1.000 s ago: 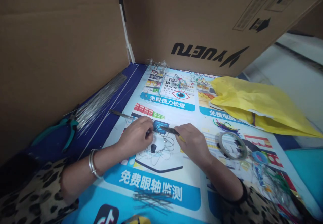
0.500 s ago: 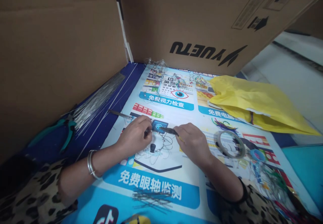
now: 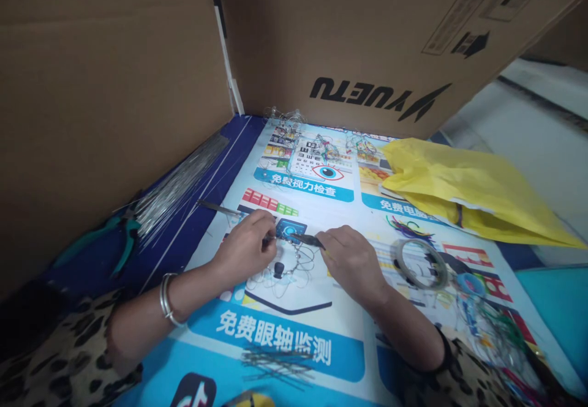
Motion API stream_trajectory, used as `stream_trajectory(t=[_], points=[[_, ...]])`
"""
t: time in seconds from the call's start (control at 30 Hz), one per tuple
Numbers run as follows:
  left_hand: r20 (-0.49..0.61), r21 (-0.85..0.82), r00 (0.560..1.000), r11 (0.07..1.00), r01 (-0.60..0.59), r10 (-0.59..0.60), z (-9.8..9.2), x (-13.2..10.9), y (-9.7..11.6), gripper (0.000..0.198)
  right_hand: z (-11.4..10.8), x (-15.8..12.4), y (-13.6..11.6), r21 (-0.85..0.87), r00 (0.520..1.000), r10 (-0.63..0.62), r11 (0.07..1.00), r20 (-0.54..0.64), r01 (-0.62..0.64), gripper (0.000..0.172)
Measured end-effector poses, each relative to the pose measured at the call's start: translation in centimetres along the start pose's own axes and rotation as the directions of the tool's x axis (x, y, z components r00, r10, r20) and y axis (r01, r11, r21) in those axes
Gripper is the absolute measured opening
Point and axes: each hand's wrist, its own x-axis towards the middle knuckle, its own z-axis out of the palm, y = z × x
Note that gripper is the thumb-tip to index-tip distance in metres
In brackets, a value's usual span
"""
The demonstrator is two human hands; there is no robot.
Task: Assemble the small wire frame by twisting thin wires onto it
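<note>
In the head view my left hand is closed in a pinch on a looped wire ring, with thin petal-like loops round it. My right hand grips a pair of pliers with dark jaws and a bit of yellow handle showing. The jaws point left, at the top edge of the ring near my left fingertips. Whether they bite on the wire is too small to tell. A bundle of short cut wires lies below the ring on the printed sheet.
Long straight wires, teal-handled pliers and a slim metal tool lie at left. A tape roll, a yellow bag and tangled coloured wires are at right. Cardboard walls rise behind.
Both hands keep nearly the same place and grip. The pliers' jaws have shifted very slightly beside the ring.
</note>
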Motion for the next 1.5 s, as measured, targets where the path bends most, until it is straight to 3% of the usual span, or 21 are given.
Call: stream_trajectory(t=[0.2,0.43,0.8,1.2,1.5], points=[[-0.007,-0.011,1.000,1.000,0.025,-0.025,0.1,-0.1,0.0,0.011,-0.2,-0.1,0.1,-0.043,1.000,0.006,0.999,0.002,-0.006,0.018],[-0.008,0.001,0.999,0.999,0.054,-0.054,0.0,-0.2,0.1,0.009,-0.4,-0.4,0.2,-0.110,0.995,0.002,0.994,0.095,0.008,0.016],[-0.003,0.011,0.999,0.999,0.051,-0.051,-0.1,-0.3,0.2,0.008,-0.5,0.0,-0.4,-0.110,0.995,-0.021,0.993,0.100,0.032,0.017],[0.042,0.204,0.997,0.977,0.055,-0.064,-0.2,-0.7,1.0,0.010,-1.1,0.3,-0.5,-0.147,0.993,-0.025,0.988,0.117,0.042,0.014],[0.044,0.220,0.998,0.975,0.023,-0.033,-0.2,-0.8,0.8,0.016,-1.3,0.3,-0.7,-0.175,0.988,-0.043,0.982,0.149,0.069,0.015]])
